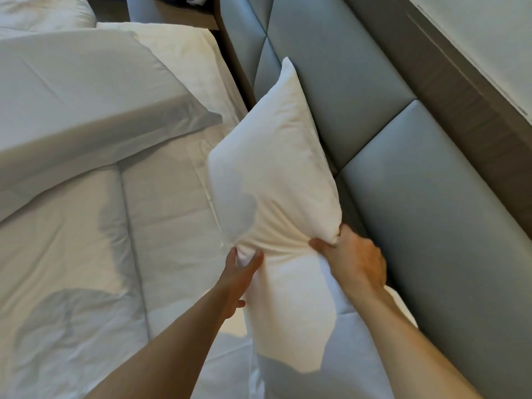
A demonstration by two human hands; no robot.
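A white pillow [276, 168] stands tilted on the bed, its far corner leaning against the grey padded headboard [359, 90]. Both of my hands hold it near its middle, where the cloth is bunched into creases. My left hand [237, 279] grips the pillow's left edge, thumb on the front. My right hand [352, 259] grips the right edge beside the headboard, fingers dug into the fabric. The lower part of the pillow hangs between my forearms.
A white duvet [72, 240] covers the bed, with a folded-back flap [86, 105] at the upper left. A bare white sheet [184, 53] shows near the head of the bed. A brown wooden ledge [460, 90] runs behind the headboard at right.
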